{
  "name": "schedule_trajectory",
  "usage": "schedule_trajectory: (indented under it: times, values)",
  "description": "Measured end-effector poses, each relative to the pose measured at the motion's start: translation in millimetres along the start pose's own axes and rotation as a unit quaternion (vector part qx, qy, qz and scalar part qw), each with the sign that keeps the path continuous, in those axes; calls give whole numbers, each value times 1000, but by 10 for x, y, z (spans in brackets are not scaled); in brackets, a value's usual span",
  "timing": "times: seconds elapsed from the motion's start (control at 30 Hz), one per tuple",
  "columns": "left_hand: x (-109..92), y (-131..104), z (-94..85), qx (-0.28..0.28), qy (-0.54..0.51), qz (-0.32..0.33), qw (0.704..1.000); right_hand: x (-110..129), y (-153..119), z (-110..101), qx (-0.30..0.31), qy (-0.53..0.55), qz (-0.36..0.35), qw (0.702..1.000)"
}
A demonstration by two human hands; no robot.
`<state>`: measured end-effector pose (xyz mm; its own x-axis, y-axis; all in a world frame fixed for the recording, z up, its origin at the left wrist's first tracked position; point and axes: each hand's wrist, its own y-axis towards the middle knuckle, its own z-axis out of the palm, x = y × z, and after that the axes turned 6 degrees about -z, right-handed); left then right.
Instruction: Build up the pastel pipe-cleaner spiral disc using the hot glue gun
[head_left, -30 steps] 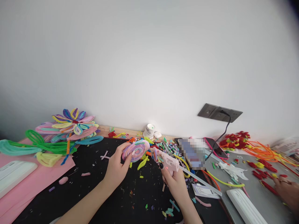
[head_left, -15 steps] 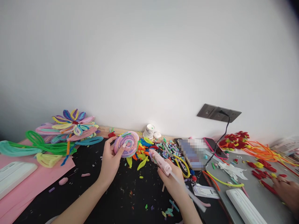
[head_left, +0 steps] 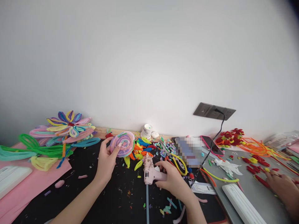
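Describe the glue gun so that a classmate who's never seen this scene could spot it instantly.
Start with the black mat below the white wall, then find the person's right hand over it. The glue gun has its handle at that hand. Unlike the fuzzy scraps nearby, it's pale pink and gun-shaped, with a long greyish stick behind.

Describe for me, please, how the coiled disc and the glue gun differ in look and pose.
The coiled disc is round and multicoloured; the glue gun is mostly pale pink, with a long stick behind it.
The disc faces the camera, while the glue gun points toward the wall.
The left hand grips the disc; the right hand is at the glue gun's handle.
Both show some pink.
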<state>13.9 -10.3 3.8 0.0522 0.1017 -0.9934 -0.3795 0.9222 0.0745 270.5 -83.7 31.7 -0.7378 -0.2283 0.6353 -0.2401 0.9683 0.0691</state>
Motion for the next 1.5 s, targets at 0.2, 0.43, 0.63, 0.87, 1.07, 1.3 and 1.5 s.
schedule_trajectory:
  times: [0.2, 0.43, 0.63, 0.87, 1.07, 1.3, 1.5]
  values:
    - [-81, -78, 22, 64, 1, -31, 997, -162, 142, -375, -119, -71, 29, 990]
    - [-37, -136, 40, 175, 38, 5, 984, -466, 768, -668, -61, -224, 69, 970]
    - [-34, -180, 29, 215, 80, 32, 973, -663, 1123, -645, -40, -228, 85, 969]
    - [-60, -198, 34, 233, 111, 52, 965, -672, 1190, -772, -78, -140, 71, 985]
    - [-83, -223, 33, 244, 147, 74, 956, -543, 1028, -810, -146, -20, 54, 988]
    - [-107, -246, 30, 251, 185, 126, 942, -308, 818, -598, -136, 61, 7, 989]
    - [-109, -246, 25, 249, 188, 135, 941, -197, 694, -395, -174, 93, -16, 980]
